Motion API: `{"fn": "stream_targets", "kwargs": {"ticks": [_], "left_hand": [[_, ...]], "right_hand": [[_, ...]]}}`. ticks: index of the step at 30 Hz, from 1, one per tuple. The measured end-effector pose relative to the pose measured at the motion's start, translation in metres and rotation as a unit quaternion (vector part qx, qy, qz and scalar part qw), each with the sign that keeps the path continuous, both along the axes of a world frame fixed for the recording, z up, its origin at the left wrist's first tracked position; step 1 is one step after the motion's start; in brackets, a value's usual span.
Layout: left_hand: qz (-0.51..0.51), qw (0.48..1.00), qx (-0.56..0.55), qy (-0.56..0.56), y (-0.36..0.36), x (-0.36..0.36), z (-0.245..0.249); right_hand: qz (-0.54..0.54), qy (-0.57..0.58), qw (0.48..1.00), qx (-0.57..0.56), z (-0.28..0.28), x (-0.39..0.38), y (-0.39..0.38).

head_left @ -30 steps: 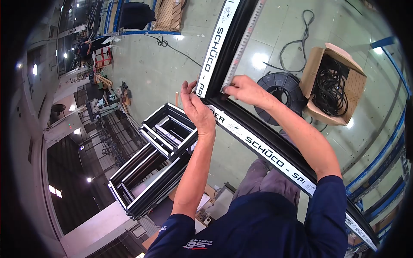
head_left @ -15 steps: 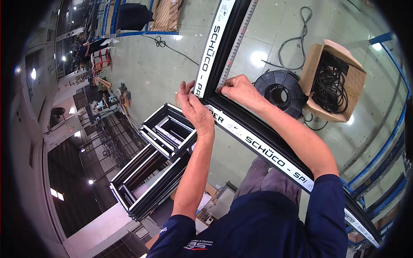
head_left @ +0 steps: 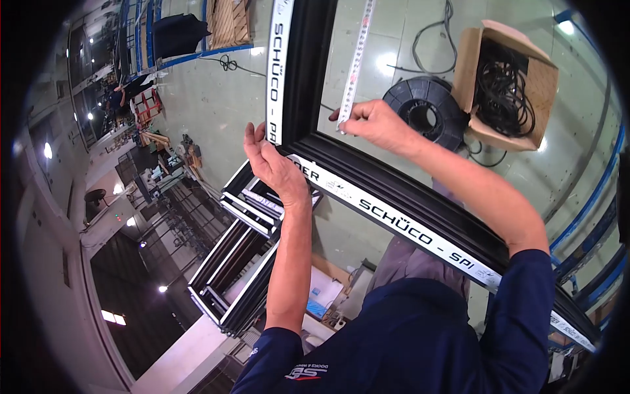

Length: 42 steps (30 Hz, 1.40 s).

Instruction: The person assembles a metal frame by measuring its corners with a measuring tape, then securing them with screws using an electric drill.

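Note:
My left hand [head_left: 281, 172] is at the corner of a black profile frame [head_left: 394, 177], its fingers curled along the outer edge and its thumb on the white printed film. My right hand [head_left: 377, 125] pinches the end of a tape measure [head_left: 356, 69] between thumb and fingers, inside the corner. The tape's blade runs up out of view, roughly alongside the upright profile and a little apart from it. White film with black "SCHÜCO" lettering [head_left: 400, 217] covers the frame's outer face.
Beyond my right hand a black spool [head_left: 430, 88] lies on the floor by an open cardboard box [head_left: 466, 72] of black cord. Stacked black-and-white frames [head_left: 230, 276] stand at lower left. Blue racking [head_left: 584, 230] is at right. A person [head_left: 117, 98] is far off at upper left.
My right hand has drawn the tape's end away from the inner corner, leaving a gap to the profile. My left hand stays at the corner. The view has shifted.

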<state>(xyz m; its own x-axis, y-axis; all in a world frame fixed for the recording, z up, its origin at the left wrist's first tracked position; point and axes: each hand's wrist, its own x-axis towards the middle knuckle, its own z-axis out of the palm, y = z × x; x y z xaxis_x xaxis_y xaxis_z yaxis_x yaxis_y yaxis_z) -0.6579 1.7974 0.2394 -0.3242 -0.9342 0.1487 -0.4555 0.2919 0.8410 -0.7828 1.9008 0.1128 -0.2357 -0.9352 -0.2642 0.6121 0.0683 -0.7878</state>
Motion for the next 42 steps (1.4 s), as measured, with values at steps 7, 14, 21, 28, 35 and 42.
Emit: {"fn": "stream_targets", "kwargs": {"ticks": [7,14,21,28,35,42], "left_hand": [[-0.007,1.0,0.026,-0.016,0.0,0.003,0.001],[0.003,0.998,0.058,-0.01,0.004,-0.004,0.002],[-0.01,0.997,0.02,-0.067,0.004,-0.003,0.005],[-0.005,0.999,0.001,-0.043,-0.008,0.005,-0.003],[-0.001,0.994,-0.043,-0.098,-0.001,-0.005,0.005],[-0.003,0.997,-0.031,-0.071,-0.007,0.004,-0.002]], "right_hand": [[0.03,-0.079,0.991,-0.104,-0.006,-0.006,-0.009],[0.09,0.017,0.99,-0.103,-0.01,0.007,-0.027],[0.006,0.125,0.992,-0.014,-0.003,0.007,-0.032],[-0.036,0.12,0.992,0.004,0.021,0.004,-0.03],[-0.022,0.115,0.989,0.093,0.039,0.015,-0.041],[0.013,0.165,0.97,0.179,0.062,0.026,-0.047]]}}
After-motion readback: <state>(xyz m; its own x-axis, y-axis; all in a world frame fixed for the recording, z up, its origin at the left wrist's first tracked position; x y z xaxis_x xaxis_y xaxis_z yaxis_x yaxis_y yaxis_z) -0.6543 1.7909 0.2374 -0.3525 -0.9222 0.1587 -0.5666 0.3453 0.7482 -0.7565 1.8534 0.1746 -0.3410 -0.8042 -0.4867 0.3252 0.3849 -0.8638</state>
